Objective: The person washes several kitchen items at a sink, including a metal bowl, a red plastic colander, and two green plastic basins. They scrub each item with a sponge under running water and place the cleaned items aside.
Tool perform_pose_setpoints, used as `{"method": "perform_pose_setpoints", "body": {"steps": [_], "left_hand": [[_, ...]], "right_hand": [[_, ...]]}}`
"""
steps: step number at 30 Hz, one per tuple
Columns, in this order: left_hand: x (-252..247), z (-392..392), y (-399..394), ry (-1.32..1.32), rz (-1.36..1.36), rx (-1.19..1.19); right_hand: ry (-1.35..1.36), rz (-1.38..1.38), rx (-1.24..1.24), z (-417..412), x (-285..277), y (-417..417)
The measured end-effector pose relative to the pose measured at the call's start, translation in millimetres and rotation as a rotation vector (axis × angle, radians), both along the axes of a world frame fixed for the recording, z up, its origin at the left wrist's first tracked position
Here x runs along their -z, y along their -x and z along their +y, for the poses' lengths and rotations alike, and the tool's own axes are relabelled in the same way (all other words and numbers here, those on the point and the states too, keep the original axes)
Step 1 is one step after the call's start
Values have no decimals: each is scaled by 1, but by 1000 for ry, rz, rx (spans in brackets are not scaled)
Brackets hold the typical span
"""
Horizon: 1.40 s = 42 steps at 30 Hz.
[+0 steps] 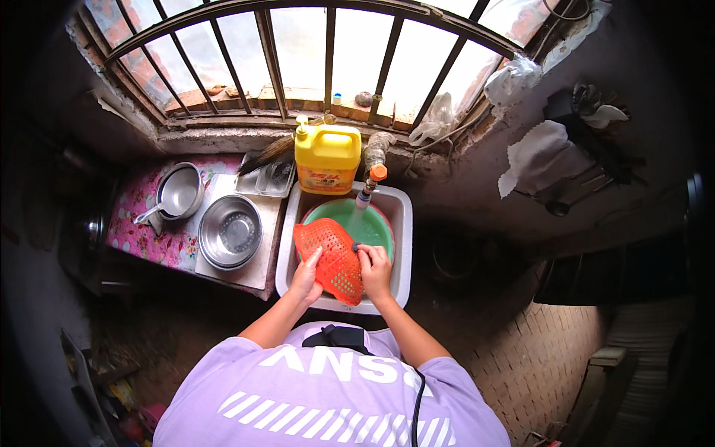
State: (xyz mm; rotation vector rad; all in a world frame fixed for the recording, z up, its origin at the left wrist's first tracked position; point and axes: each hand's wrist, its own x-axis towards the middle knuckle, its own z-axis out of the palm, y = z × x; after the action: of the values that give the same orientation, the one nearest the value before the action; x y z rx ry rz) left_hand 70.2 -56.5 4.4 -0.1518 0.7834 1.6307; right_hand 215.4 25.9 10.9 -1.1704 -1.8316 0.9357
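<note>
My left hand point(307, 276) grips a red perforated plastic basket point(327, 240), its thumb lying on the outer wall. The basket is tilted over the sink point(284, 262), with its holed side turned up. At the basket's right side, my right hand point(375, 271) pinches a small dark object point(355, 246), perhaps a scrubbing pad, against or close to the plastic. Beneath the basket, a green plastic basin point(377, 226) sits in the sink and holds water. From the tap point(364, 193), which has an orange handle, water runs into that basin.
A yellow detergent jug point(327, 159) stands at the sink's back edge. To the left, a flowered table covering point(131, 223) bears stacked metal bowls point(230, 232), a metal pan with a ladle point(180, 190) and a clear plastic tray point(271, 181). Utensils point(558, 208) hang on the right wall.
</note>
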Motion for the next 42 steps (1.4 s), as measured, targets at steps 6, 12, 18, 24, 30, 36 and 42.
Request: {"method": "perform_pose_setpoints", "body": {"steps": [6,12,18,24,30,36,42], "left_hand": [[23,1,6,22,180,59],[-3,1,9,-30,210,83],[-6,-4,9,-13,274,96],[-8,-4,12,-44,263,197],[22,-5,-19,-82,583,467],[9,-2,-5,-249,312,689],[17,24,67,-180,-405,191]], "right_hand": [[-341,-98,-375,-25,-18,28],[-232,-175,-7,23,10,45],[-165,-42,-71,9,-10,40],[-204,34,-120,-10,-25,35],[-28,-224,-77,1,-43,62],[-86,-439,-224,9,-45,44],[-361,-388,-532,-40,-42,10]]}}
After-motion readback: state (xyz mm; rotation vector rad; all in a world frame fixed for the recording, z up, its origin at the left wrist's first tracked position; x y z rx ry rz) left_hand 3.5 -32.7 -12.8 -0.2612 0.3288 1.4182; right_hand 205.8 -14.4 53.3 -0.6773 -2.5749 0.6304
